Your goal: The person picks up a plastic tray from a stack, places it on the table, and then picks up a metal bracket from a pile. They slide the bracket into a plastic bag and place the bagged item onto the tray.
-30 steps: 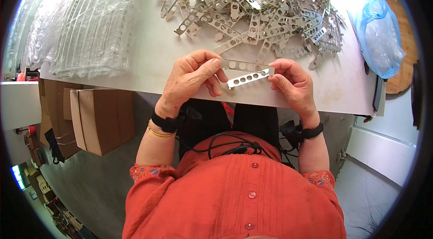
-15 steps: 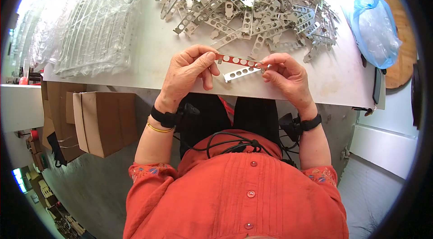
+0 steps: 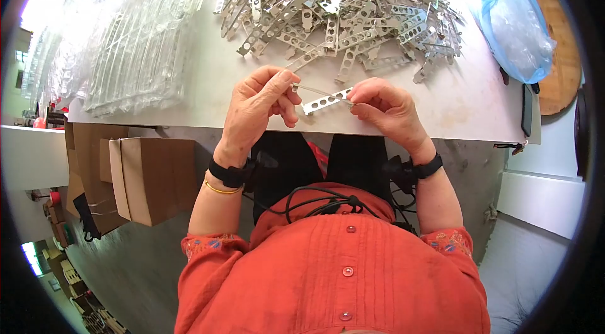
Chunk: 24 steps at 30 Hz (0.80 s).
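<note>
My left hand [image 3: 259,102] pinches one end of a thin metal bracket [image 3: 319,91] between thumb and fingers. At its other end, my right hand [image 3: 387,110] grips it with thumb and forefinger. The bracket is turned edge-on, so it shows as a narrow line slanting down to the right. Just beneath it in the view, a second bracket [image 3: 322,104] with a row of round holes lies near the table's front edge. Its right end reaches close to my right fingertips.
A heap of similar metal brackets [image 3: 372,38] covers the back of the white table [image 3: 447,104]. Clear plastic trays [image 3: 142,50] are stacked at the left, and a blue plastic bag [image 3: 517,25] sits at the right. Below the table's left side stands a cardboard box [image 3: 157,176].
The held bracket has turned from its reddish-looking holed face to its thin edge. Both hands still hold its ends. The whole view has shifted slightly.
</note>
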### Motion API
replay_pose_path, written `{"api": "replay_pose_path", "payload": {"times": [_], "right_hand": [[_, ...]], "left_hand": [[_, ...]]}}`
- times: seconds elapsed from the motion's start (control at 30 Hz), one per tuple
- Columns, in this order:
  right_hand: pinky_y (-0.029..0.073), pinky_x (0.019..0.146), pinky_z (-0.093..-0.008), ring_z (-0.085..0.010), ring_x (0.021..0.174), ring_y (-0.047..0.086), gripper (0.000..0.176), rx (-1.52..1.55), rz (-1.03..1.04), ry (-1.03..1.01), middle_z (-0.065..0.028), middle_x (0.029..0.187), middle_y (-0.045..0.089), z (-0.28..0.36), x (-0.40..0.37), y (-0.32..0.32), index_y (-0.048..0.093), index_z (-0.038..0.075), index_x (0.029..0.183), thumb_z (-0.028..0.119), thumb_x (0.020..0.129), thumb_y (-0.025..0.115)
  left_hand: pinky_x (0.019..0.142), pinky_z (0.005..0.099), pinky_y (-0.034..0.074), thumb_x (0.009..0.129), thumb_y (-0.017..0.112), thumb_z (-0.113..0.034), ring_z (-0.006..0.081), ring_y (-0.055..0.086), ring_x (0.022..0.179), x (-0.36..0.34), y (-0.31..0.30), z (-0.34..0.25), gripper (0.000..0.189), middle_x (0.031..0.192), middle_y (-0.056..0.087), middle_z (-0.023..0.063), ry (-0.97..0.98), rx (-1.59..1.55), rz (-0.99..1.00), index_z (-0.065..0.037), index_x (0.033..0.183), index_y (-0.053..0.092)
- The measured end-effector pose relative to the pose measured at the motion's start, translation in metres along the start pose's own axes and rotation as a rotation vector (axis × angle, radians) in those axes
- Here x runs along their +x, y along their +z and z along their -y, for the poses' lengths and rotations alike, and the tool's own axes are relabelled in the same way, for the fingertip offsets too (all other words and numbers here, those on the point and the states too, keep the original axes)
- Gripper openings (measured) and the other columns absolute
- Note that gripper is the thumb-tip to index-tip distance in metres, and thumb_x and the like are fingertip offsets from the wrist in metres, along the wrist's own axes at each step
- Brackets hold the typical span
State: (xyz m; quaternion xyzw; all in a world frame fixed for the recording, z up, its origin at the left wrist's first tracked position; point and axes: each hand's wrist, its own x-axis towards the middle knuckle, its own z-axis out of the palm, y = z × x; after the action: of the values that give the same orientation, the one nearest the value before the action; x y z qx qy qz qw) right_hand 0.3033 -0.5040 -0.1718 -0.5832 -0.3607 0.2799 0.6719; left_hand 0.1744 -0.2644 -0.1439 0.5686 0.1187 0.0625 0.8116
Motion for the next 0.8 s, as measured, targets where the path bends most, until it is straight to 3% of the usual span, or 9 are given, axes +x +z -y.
{"api": "replay_pose_path", "payload": {"times": [0.23, 0.37, 0.53, 0.57, 0.73, 0.8], "right_hand": [[0.050, 0.073, -0.0215, -0.0083, 0.087, 0.060, 0.023, -0.109, 0.012, -0.089, -0.0017, 0.102, 0.064, 0.000, 0.000, 0.000, 0.066, 0.004, 0.102, -0.008, 0.083, 0.069], [0.050, 0.075, -0.0211, -0.0080, 0.091, 0.060, 0.029, -0.095, 0.053, -0.016, -0.0022, 0.105, 0.064, 0.007, -0.002, -0.001, 0.065, 0.004, 0.109, -0.005, 0.082, 0.073], [0.051, 0.078, -0.0216, -0.0079, 0.094, 0.061, 0.032, 0.147, 0.022, 0.048, -0.0053, 0.110, 0.063, 0.009, -0.001, -0.008, 0.060, 0.000, 0.118, 0.011, 0.090, 0.072], [0.051, 0.077, -0.0220, -0.0076, 0.089, 0.062, 0.029, 0.108, 0.000, 0.040, -0.0040, 0.105, 0.065, 0.010, -0.001, -0.008, 0.061, -0.001, 0.116, 0.015, 0.093, 0.068], [0.050, 0.073, -0.0208, -0.0060, 0.083, 0.061, 0.022, 0.097, 0.039, 0.172, -0.0007, 0.096, 0.066, 0.012, -0.002, -0.005, 0.064, 0.001, 0.109, 0.012, 0.092, 0.071], [0.049, 0.071, -0.0202, -0.0053, 0.081, 0.060, 0.020, 0.064, 0.045, 0.172, 0.0007, 0.093, 0.066, 0.013, -0.003, -0.006, 0.065, 0.001, 0.107, 0.012, 0.091, 0.071]], "left_hand": [[0.052, 0.0267, 0.056, 0.100, 0.054, -0.011, 0.0148, 0.067, 0.063, -0.004, 0.011, 0.000, 0.017, 0.081, 0.067, 0.0106, -0.006, 0.035, -0.076, 0.002, 0.106, 0.063], [0.054, 0.0271, 0.057, 0.098, 0.055, -0.005, 0.0148, 0.067, 0.066, -0.004, 0.013, 0.000, 0.015, 0.084, 0.068, 0.0110, 0.005, 0.064, -0.116, 0.002, 0.109, 0.060], [0.055, 0.0256, 0.056, 0.096, 0.057, -0.001, 0.0128, 0.065, 0.064, -0.004, 0.021, -0.006, 0.017, 0.086, 0.067, 0.0099, 0.076, 0.185, -0.122, 0.003, 0.112, 0.058], [0.056, 0.0242, 0.054, 0.095, 0.058, -0.001, 0.0113, 0.064, 0.065, -0.004, 0.026, -0.009, 0.017, 0.087, 0.067, 0.0095, 0.101, 0.246, -0.101, 0.003, 0.112, 0.058], [0.057, 0.0205, 0.049, 0.094, 0.060, 0.000, 0.0069, 0.062, 0.071, -0.004, 0.055, -0.012, 0.019, 0.089, 0.068, 0.0065, 0.172, 0.411, -0.030, 0.002, 0.113, 0.058], [0.058, 0.0198, 0.048, 0.094, 0.060, -0.001, 0.0046, 0.061, 0.074, -0.001, 0.060, -0.010, 0.020, 0.090, 0.068, 0.0034, 0.309, 0.623, 0.049, 0.000, 0.114, 0.058]]}}
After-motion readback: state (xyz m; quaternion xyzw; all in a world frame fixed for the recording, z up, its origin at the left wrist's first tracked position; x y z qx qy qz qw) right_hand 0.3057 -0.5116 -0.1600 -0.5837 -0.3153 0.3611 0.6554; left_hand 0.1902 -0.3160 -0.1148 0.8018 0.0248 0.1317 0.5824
